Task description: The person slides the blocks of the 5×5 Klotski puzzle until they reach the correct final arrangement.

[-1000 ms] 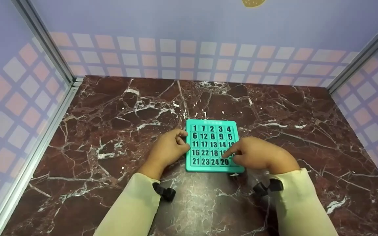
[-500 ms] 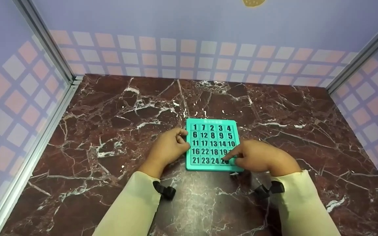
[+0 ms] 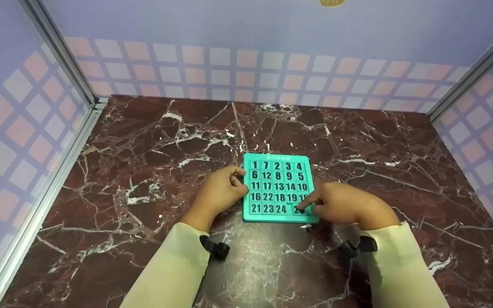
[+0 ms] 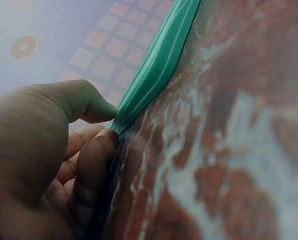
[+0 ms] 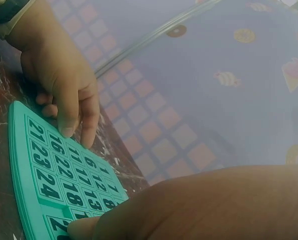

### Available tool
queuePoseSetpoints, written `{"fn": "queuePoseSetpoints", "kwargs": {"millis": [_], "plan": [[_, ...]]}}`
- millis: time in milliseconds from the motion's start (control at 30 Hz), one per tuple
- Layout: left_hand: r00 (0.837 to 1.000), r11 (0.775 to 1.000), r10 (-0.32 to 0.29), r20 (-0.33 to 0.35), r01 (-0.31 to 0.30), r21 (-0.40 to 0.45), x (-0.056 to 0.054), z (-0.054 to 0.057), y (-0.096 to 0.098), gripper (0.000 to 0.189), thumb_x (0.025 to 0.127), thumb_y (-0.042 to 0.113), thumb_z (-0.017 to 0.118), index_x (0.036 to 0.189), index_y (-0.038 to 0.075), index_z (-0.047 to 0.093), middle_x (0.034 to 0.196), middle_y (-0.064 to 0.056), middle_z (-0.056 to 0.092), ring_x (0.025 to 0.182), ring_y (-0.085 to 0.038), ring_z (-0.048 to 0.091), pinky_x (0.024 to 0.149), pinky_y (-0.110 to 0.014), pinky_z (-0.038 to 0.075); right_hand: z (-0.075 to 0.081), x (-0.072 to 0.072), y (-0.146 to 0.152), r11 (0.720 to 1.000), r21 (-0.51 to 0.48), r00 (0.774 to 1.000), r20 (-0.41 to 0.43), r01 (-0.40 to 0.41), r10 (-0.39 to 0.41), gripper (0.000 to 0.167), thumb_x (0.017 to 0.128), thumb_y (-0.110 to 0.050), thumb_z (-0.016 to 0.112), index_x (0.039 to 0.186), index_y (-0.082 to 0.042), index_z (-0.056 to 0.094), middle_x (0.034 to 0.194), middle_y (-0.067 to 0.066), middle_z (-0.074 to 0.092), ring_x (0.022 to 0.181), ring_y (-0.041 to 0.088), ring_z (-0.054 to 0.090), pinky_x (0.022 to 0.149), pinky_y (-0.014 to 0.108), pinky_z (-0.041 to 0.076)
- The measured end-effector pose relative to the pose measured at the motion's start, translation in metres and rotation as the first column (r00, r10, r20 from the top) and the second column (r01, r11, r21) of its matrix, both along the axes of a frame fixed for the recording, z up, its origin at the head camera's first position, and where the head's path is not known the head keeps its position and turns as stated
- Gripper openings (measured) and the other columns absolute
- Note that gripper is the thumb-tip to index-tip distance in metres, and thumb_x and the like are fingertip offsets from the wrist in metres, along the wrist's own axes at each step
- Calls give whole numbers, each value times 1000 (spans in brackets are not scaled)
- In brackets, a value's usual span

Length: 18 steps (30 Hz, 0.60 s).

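A teal number slide puzzle (image 3: 272, 218) lies flat on the table, its square tiles marked with black numerals. My left hand (image 3: 218, 194) pinches the puzzle's left edge; in the left wrist view the thumb and fingers of that hand (image 4: 34, 145) meet at the teal frame (image 4: 156, 65). With its index fingertip, my right hand (image 3: 343, 203) touches the tile marked 20 (image 3: 297, 211) in the bottom row. A gap (image 5: 54, 206) shows between this tile and the tile marked 24 (image 5: 46, 184). The right hand partly covers the puzzle's lower right corner.
Dark red marbled table (image 3: 152, 137) surrounds the puzzle. A patterned back wall (image 3: 246, 72) and side walls with metal corner strips (image 3: 56, 51) enclose it. Both wrists carry small black devices (image 3: 214, 248).
The tile marked 20 has slid right, away from the tile marked 24, under my right index finger. My right hand shifted slightly right; the left hand stayed at the puzzle's edge.
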<state>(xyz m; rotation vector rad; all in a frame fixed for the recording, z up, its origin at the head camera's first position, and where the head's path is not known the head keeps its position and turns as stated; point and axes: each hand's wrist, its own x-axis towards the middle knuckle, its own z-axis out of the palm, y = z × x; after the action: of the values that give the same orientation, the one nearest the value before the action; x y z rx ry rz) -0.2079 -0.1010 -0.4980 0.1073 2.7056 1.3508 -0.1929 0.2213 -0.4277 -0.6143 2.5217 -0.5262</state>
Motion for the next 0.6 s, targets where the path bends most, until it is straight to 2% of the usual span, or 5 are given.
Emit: {"fn": "queuePoseSetpoints", "kwargs": {"millis": [100,267,400,500,600], "plan": [[1000,1000,-2,5,2,6,0,0,0,46,92,22,74,137,17,74,86,8,70,71,-11,59,77,-34,50,1,0,2,1000,1,1000,-2,6,-6,39,97,-12,63,124,-24,89,100,-1,81,64,13,51,63,35,46],[1000,1000,3,8,-3,4,0,1,0,46,91,22,75,137,17,74,88,8,72,73,-11,61,77,-34,51,1,0,6,1000,-3,1000,-17,-3,3,38,96,-12,64,122,-23,89,107,2,84,68,14,54,67,35,47],[1000,1000,3,12,-3,5,0,2,0,46,91,22,75,137,18,74,88,8,72,73,-12,61,77,-34,52,2,0,9,1000,2,999,-38,-24,24,37,96,-11,63,120,-23,90,120,3,84,76,14,58,71,34,47],[1000,1000,3,11,-3,3,1,2,0,46,91,23,75,137,18,74,88,8,72,72,-12,61,77,-34,51,3,-1,11,1000,11,999,-37,-25,25,38,97,-11,62,120,-23,90,125,2,84,75,14,58,71,34,47],[1000,1000,4,8,-4,1,1,2,0,46,91,23,76,137,18,74,88,8,72,72,-11,61,77,-34,52,4,-1,11,1000,18,999,-29,-23,23,38,97,-11,62,121,-22,89,117,0,86,66,14,52,67,34,45]]}}
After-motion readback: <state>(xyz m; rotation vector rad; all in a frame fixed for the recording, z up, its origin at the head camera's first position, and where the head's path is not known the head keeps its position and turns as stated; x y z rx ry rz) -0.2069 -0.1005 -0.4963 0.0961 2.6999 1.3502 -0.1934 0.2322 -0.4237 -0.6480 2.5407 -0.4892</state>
